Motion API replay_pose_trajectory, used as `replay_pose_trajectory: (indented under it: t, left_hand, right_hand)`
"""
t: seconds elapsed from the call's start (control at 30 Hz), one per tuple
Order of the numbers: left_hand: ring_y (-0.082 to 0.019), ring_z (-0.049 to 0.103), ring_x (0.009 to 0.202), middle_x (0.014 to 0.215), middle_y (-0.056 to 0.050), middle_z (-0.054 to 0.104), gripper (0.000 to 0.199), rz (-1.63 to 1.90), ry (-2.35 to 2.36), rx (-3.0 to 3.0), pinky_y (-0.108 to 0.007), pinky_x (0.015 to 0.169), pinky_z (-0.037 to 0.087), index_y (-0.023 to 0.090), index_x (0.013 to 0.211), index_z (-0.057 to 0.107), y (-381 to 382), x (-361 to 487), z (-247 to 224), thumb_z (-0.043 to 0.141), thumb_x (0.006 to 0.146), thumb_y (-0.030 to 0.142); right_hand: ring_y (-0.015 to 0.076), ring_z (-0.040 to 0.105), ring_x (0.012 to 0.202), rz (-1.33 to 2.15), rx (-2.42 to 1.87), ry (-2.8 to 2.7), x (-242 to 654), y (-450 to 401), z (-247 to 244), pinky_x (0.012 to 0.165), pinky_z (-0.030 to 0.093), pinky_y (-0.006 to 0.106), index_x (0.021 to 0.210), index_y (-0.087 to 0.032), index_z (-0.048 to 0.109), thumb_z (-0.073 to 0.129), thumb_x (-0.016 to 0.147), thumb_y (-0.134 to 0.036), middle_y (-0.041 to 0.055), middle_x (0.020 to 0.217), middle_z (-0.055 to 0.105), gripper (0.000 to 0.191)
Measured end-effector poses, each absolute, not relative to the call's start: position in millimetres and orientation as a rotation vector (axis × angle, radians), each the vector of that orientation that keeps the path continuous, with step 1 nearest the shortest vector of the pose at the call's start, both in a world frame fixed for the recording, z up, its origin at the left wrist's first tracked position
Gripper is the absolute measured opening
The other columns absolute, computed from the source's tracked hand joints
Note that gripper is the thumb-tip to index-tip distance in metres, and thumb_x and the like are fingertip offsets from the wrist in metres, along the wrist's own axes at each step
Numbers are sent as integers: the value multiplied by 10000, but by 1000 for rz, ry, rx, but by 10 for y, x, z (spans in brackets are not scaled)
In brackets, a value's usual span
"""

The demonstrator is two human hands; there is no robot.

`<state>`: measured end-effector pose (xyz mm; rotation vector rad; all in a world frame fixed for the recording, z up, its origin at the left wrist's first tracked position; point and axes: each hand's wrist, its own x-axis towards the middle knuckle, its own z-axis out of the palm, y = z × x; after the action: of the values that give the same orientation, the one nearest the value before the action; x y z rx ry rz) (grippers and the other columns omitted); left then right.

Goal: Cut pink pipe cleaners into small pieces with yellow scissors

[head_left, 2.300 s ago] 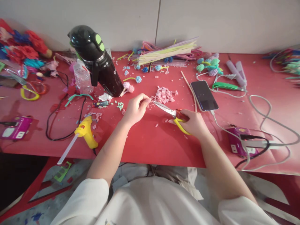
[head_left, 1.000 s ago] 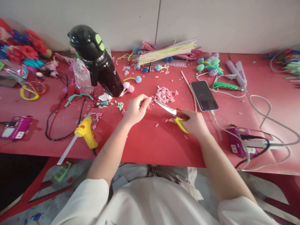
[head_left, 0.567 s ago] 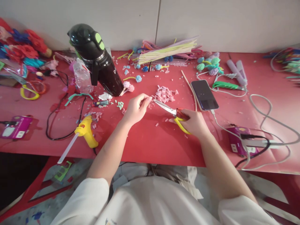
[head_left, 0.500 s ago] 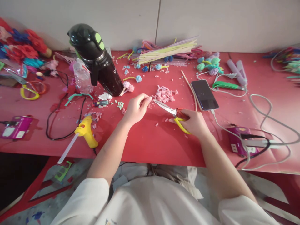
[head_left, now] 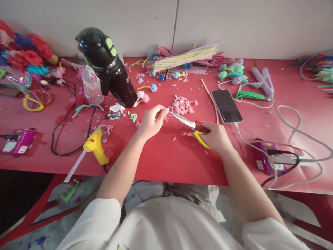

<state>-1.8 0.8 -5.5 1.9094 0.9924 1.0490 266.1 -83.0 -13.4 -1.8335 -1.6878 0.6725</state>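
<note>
My right hand grips a pair of scissors by the yellow and orange handles. The blades point left, and their tips meet the fingertips of my left hand. Thumb and forefinger of that hand are pinched together on something too small to make out. Just behind the blade tips lies a heap of short pink pieces, with a few more scattered in front. Small light-green pieces lie to the left of my left hand.
A tall black flask and a clear plastic bottle stand at the left. Nearer me lies a yellow glue gun. Fuzzy stems are piled along the wall. A phone with a white cable lies right, near a purple power box.
</note>
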Motion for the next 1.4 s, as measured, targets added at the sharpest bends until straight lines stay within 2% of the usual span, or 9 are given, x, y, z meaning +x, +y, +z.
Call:
replay_pose_trajectory:
  t: [0.13, 0.37, 0.53, 0.67, 1.1, 1.4]
  left_hand:
    - [-124, 566, 584, 692, 5, 622, 533, 1054, 986, 1906, -287, 581, 440, 228, 828, 575, 14, -16, -53, 537, 1103, 683]
    - [-130, 552, 595, 673, 7, 594, 541, 1080, 995, 1926, -296, 590, 424, 232, 802, 546, 6, -14, -36, 523, 1112, 675]
    - [-117, 533, 583, 666, 17, 578, 523, 1093, 976, 1958, -284, 584, 407, 228, 807, 541, 11, -16, -48, 517, 1128, 641]
    - [-118, 554, 584, 679, 17, 592, 530, 1081, 967, 1958, -271, 577, 428, 227, 852, 572, 23, -18, -72, 504, 1118, 680]
    - [-110, 578, 532, 627, 28, 586, 489, 1097, 935, 1907, -249, 541, 435, 223, 884, 607, 13, -19, -70, 557, 1108, 654]
    - [-113, 557, 555, 655, 21, 586, 517, 1089, 935, 1902, -262, 557, 427, 226, 858, 583, 12, -15, -72, 529, 1112, 673]
  right_hand:
    - [138, 325, 600, 680, -1850, -1671, 2654, -824, -126, 534, 301, 301, 644, -229, 522, 737, 677, -947, -23, 555, 401, 750]
    - [129, 271, 612, 655, -1852, -1639, 2626, -846, -65, 528, 264, 302, 607, -248, 405, 761, 689, -901, -33, 561, 328, 748]
    - [131, 277, 625, 679, -1851, -1645, 2618, -851, -68, 530, 254, 299, 612, -247, 416, 743, 676, -937, -36, 579, 315, 766]
    - [132, 283, 633, 690, -1847, -1665, 2636, -841, -99, 536, 253, 300, 610, -245, 409, 730, 661, -969, -34, 582, 318, 794]
    - [135, 315, 614, 683, -1851, -1678, 2653, -826, -140, 535, 293, 299, 637, -228, 502, 731, 676, -957, -26, 572, 371, 765]
    - [126, 262, 617, 641, -1842, -1644, 2630, -849, -96, 520, 238, 294, 624, -254, 370, 758, 706, -904, -41, 581, 311, 761]
